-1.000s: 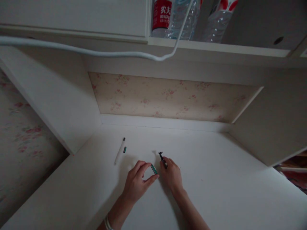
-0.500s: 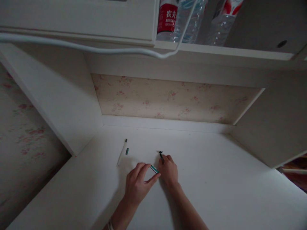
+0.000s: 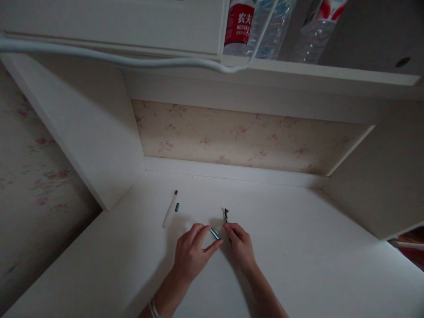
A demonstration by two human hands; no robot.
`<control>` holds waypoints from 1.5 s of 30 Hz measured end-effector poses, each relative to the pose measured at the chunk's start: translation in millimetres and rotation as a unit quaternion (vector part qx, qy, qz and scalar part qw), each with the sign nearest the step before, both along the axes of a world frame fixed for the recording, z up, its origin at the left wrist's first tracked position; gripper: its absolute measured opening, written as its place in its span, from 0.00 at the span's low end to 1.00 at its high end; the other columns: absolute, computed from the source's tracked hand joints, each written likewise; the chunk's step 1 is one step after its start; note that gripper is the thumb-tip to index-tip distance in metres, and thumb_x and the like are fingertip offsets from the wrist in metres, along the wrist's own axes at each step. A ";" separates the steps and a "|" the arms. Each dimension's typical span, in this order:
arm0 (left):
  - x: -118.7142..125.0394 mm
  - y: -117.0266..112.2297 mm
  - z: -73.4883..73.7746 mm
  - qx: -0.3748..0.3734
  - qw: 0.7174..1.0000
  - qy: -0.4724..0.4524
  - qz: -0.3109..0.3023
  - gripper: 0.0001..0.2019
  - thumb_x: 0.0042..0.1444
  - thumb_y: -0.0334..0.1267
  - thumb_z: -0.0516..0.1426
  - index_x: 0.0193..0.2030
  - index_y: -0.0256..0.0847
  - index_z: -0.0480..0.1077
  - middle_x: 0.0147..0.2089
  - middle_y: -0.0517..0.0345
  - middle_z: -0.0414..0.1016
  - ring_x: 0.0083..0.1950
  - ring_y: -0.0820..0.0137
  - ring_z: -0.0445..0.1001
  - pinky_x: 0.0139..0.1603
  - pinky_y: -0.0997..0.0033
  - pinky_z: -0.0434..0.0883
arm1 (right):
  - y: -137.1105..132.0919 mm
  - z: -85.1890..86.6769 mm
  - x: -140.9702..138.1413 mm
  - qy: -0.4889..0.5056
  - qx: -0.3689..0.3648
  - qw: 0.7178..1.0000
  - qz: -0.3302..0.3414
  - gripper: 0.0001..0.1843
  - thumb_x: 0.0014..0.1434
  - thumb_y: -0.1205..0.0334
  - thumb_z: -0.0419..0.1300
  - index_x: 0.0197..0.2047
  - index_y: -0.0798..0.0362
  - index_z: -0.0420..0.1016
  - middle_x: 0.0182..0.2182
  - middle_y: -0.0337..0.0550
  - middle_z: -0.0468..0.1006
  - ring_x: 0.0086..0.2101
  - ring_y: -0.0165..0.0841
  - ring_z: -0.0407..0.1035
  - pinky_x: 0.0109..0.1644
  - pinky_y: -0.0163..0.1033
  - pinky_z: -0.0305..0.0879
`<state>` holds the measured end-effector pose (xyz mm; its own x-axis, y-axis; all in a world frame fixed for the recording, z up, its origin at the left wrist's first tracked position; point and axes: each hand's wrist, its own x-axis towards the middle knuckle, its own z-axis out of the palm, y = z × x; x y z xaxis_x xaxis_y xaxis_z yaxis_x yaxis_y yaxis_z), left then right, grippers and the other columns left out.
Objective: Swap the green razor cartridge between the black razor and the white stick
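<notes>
Between the thumb and fingertips of my left hand (image 3: 192,249) is a small green, white and dark razor head (image 3: 215,233), held tilted above the table. My right hand (image 3: 240,244) pinches a dark razor handle (image 3: 226,216), its small forked top pointing away from me. The two pieces are close but apart. Beyond my left hand a white toothbrush (image 3: 170,210) with a dark-bristled head lies on the table. Next to it is a small dark green piece (image 3: 177,207) that looks like another razor head.
The white tabletop (image 3: 314,256) runs back to a floral-papered wall (image 3: 238,132), with side panels (image 3: 82,128) left and right. Overhead, a shelf holds a red-labelled bottle (image 3: 239,24) and other clear bottles (image 3: 313,39). A white cable (image 3: 132,62) crosses below the cabinet.
My right hand has drawn back slightly and now grips the razor handle by its lower part, with the top lifted and turned. My left hand keeps the razor head nearly still. The view has shifted slightly.
</notes>
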<state>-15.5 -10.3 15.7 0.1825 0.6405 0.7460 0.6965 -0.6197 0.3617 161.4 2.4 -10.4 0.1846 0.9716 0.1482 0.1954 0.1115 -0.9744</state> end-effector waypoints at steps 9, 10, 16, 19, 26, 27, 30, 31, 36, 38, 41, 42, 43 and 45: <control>1.3 -0.4 -7.2 -0.014 0.999 0.034 -0.021 0.15 0.58 0.46 0.60 0.49 0.42 0.68 0.41 0.55 0.73 0.40 0.68 0.76 0.40 0.70 0.73 | -11.6 20.5 -5.4 0.084 0.004 0.988 0.127 0.14 0.59 0.51 0.62 0.30 0.54 0.78 0.29 0.41 0.70 0.32 0.35 0.63 0.36 0.36 0.57; 1.0 -0.4 -7.8 -0.014 0.999 0.037 -0.021 0.16 0.58 0.45 0.60 0.49 0.42 0.68 0.42 0.55 0.73 0.40 0.68 0.76 0.40 0.70 0.73 | -11.7 20.6 -5.3 0.085 0.003 0.988 0.132 0.14 0.58 0.52 0.63 0.29 0.54 0.78 0.28 0.41 0.70 0.32 0.35 0.63 0.36 0.36 0.56; 0.5 0.5 -10.9 -0.017 0.999 0.046 -0.020 0.16 0.58 0.47 0.60 0.50 0.42 0.68 0.42 0.56 0.73 0.39 0.68 0.76 0.40 0.70 0.73 | -13.3 24.6 -3.9 0.070 -0.003 0.986 0.151 0.15 0.58 0.53 0.61 0.28 0.55 0.77 0.27 0.40 0.69 0.30 0.33 0.62 0.34 0.35 0.55; 0.8 0.6 -12.3 -0.022 0.998 0.046 -0.022 0.16 0.58 0.46 0.60 0.50 0.43 0.68 0.42 0.56 0.73 0.40 0.68 0.75 0.40 0.70 0.74 | -13.9 27.6 -3.3 0.062 -0.003 0.983 0.170 0.16 0.60 0.52 0.60 0.29 0.56 0.76 0.27 0.40 0.68 0.30 0.33 0.61 0.34 0.35 0.54; -1.4 0.6 -8.9 -0.106 0.991 0.029 -0.077 0.19 0.58 0.49 0.59 0.52 0.43 0.67 0.46 0.53 0.70 0.42 0.67 0.75 0.40 0.70 0.75 | -15.0 30.9 4.5 0.070 -0.045 0.976 0.200 0.17 0.60 0.51 0.60 0.28 0.55 0.72 0.23 0.35 0.62 0.25 0.29 0.53 0.28 0.33 0.48; -1.6 0.9 -7.3 -0.121 0.988 0.022 -0.093 0.19 0.59 0.49 0.58 0.54 0.44 0.66 0.46 0.52 0.70 0.42 0.67 0.75 0.39 0.70 0.75 | -15.3 31.7 6.3 0.078 -0.057 0.973 0.210 0.16 0.60 0.52 0.60 0.28 0.55 0.73 0.22 0.35 0.60 0.24 0.28 0.51 0.27 0.33 0.46; -1.4 2.1 -3.3 -0.150 0.977 0.009 -0.150 0.16 0.64 0.44 0.53 0.57 0.45 0.65 0.47 0.52 0.69 0.41 0.70 0.74 0.40 0.72 0.74 | -16.1 33.6 10.9 0.100 -0.084 0.963 0.236 0.13 0.57 0.55 0.61 0.28 0.56 0.73 0.20 0.33 0.58 0.22 0.27 0.47 0.26 0.33 0.42; -1.2 2.5 -2.5 -0.154 0.973 0.008 -0.171 0.15 0.65 0.41 0.52 0.57 0.46 0.65 0.46 0.52 0.69 0.41 0.70 0.74 0.40 0.72 0.74 | -16.4 34.1 11.8 0.107 -0.091 0.961 0.240 0.12 0.56 0.55 0.61 0.28 0.56 0.73 0.20 0.33 0.58 0.22 0.27 0.47 0.26 0.34 0.41; -0.8 2.9 -2.1 -0.164 0.962 -0.005 -0.218 0.11 0.65 0.36 0.52 0.52 0.46 0.70 0.43 0.54 0.70 0.41 0.70 0.73 0.41 0.73 0.72 | -17.6 35.6 13.1 0.113 -0.117 0.955 0.246 0.15 0.56 0.52 0.62 0.27 0.55 0.72 0.19 0.32 0.55 0.21 0.27 0.45 0.25 0.35 0.38; -1.1 2.6 -1.9 -0.171 0.960 -0.014 -0.222 0.11 0.65 0.35 0.52 0.51 0.45 0.70 0.42 0.54 0.71 0.41 0.70 0.72 0.42 0.73 0.72 | -17.5 35.6 13.9 0.113 -0.120 0.955 0.248 0.15 0.55 0.52 0.62 0.27 0.55 0.72 0.19 0.32 0.55 0.21 0.27 0.44 0.25 0.35 0.38; -1.6 2.4 -0.2 -0.179 0.958 -0.030 -0.223 0.10 0.65 0.34 0.52 0.49 0.44 0.71 0.42 0.54 0.71 0.41 0.70 0.73 0.42 0.73 0.72 | -16.9 34.1 15.9 0.119 -0.119 0.954 0.249 0.14 0.55 0.54 0.62 0.26 0.55 0.71 0.19 0.32 0.55 0.21 0.27 0.44 0.25 0.35 0.38; -1.6 2.5 0.8 -0.179 0.958 -0.032 -0.223 0.09 0.65 0.34 0.52 0.48 0.44 0.71 0.42 0.54 0.71 0.41 0.70 0.73 0.42 0.73 0.72 | -16.6 33.3 16.6 0.122 -0.120 0.953 0.249 0.13 0.55 0.54 0.62 0.26 0.55 0.71 0.19 0.32 0.55 0.21 0.27 0.44 0.25 0.35 0.38; -1.5 2.6 1.9 -0.179 0.958 -0.033 -0.223 0.09 0.65 0.34 0.52 0.47 0.44 0.71 0.41 0.55 0.71 0.41 0.70 0.73 0.42 0.73 0.72 | -16.4 32.4 17.2 0.126 -0.122 0.953 0.248 0.13 0.55 0.55 0.62 0.26 0.55 0.71 0.19 0.32 0.55 0.21 0.27 0.44 0.25 0.35 0.37; -1.1 2.7 4.1 -0.179 0.957 -0.031 -0.224 0.08 0.65 0.33 0.52 0.46 0.43 0.71 0.40 0.55 0.71 0.40 0.70 0.73 0.42 0.73 0.72 | -16.2 31.0 17.8 0.133 -0.127 0.951 0.248 0.13 0.55 0.56 0.62 0.26 0.55 0.71 0.18 0.32 0.55 0.21 0.27 0.44 0.24 0.36 0.37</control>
